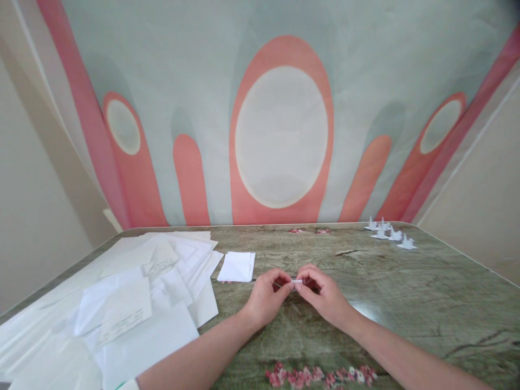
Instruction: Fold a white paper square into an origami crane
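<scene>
At the near edge of a wood-patterned table (pixel 430 309), we saw a band of pink flowers (pixel 300 375). Beyond it, we held a small white paper piece (pixel 298 281) just above or on the tabletop, which we could not tell, our left hand (pixel 266 297) pinching one end between thumb and fingers, our right hand (pixel 325 297) pinching the other. To our left spread a heap of loose white sheets (pixel 162 341); a stack of white squares (pixel 235 267) lay just beyond our left hand. At the far right corner stood several folded white figures (pixel 405 243), before a wall covering (pixel 211 81) patterned with coral arches.
</scene>
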Demonstrator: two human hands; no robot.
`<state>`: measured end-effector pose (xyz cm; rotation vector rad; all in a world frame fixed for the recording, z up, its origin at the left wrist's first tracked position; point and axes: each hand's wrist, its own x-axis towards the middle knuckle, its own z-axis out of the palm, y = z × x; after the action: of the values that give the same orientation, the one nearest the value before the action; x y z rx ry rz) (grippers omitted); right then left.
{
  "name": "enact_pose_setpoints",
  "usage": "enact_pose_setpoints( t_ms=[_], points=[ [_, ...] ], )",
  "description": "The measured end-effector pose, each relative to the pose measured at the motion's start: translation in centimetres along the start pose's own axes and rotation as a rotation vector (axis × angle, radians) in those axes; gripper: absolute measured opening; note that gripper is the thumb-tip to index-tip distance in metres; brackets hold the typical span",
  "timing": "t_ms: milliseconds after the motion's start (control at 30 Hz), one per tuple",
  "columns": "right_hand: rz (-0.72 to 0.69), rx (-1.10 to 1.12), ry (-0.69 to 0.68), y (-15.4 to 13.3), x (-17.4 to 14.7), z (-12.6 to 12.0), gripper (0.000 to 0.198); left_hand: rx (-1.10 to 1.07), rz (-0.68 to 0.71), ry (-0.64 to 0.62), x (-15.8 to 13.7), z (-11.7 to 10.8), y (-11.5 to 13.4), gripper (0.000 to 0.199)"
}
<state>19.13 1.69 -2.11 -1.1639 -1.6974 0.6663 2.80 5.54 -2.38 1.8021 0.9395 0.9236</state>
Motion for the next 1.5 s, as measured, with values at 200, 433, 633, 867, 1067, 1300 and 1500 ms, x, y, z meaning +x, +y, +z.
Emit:
enact_pose_setpoints(
  t_ms=[200,433,633,867,1067,1300,1500],
  points=[
    [-0.005,-0.065,0.027,-0.2,-0.22,0.25,0.005,-0.021,0.01,0.016,0.13,-0.13,0.02,0.011],
    [-0.076,-0.09,0.027,-0.44,-0.55,0.07,0.031,-0.058,0.04,0.009,0.2,-0.09,-0.1,0.009],
    [-0.083,-0.07,0.013,-0.28,-0.39,0.01,0.021,-0.068,0.018,-0.021,0.07,0.03,-0.43,0.011],
    [-0.068,-0.011,0.029,-0.18,-0.29,0.11,0.023,-0.083,0.023,-0.017,0.23,-0.12,-0.11,0.011],
    [-0.08,-0.024,0.01,-0.26,-0.34,0.05,0.017,-0.081,0.015,-0.041,0.07,-0.01,-0.04,0.011],
    [-0.058,-0.067,-0.001,-0.29,-0.28,-0.07,0.013,-0.087,0.002,-0.037,0.0,-0.02,0.15,0.014],
    [-0.056,-0.127,0.029,-0.57,-0.34,0.04,0.012,-0.109,0.0,-0.024,0.12,0.03,-0.28,0.014]
  ],
)
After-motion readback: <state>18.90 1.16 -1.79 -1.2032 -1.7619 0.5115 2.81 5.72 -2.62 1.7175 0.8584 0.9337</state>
